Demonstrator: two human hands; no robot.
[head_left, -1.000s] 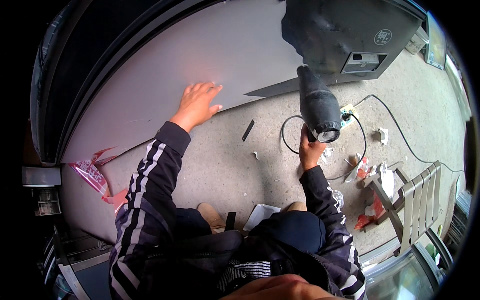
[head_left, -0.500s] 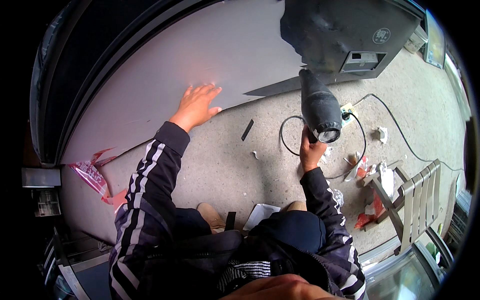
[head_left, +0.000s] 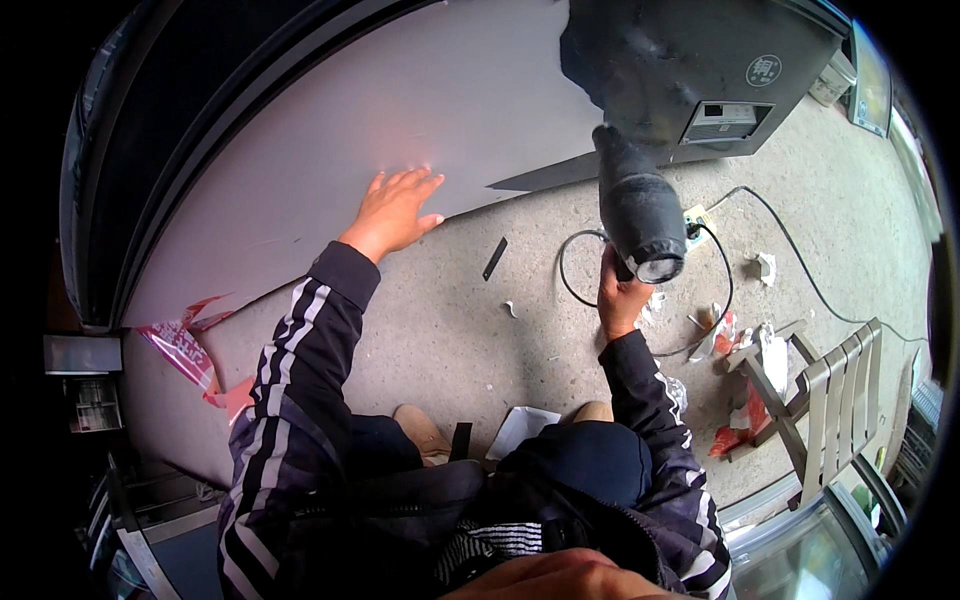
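Note:
My right hand point(head_left: 624, 294) is closed round the handle of a black hair dryer point(head_left: 640, 205). Its nozzle points away from me at a large panel, close to the ragged edge where a light grey surface point(head_left: 440, 90) meets a dark one point(head_left: 690, 70). With fingers stretched out, my left hand point(head_left: 395, 208) rests against the lower part of the grey surface and holds nothing. A cable point(head_left: 565, 275) loops over the floor below the dryer to a power strip point(head_left: 697, 218), partly behind it.
A slatted chair point(head_left: 835, 400) stands at the right, with torn red and white scraps point(head_left: 735, 435) around it. On the concrete floor lie a black strip point(head_left: 495, 258) and a white sheet point(head_left: 522, 430). Red film point(head_left: 185, 355) hangs at the panel's left end. A bucket point(head_left: 830, 80) stands far right.
The hair dryer's nozzle has shifted slightly up and to the left, still in my right hand. My left hand stays in the same place on the panel.

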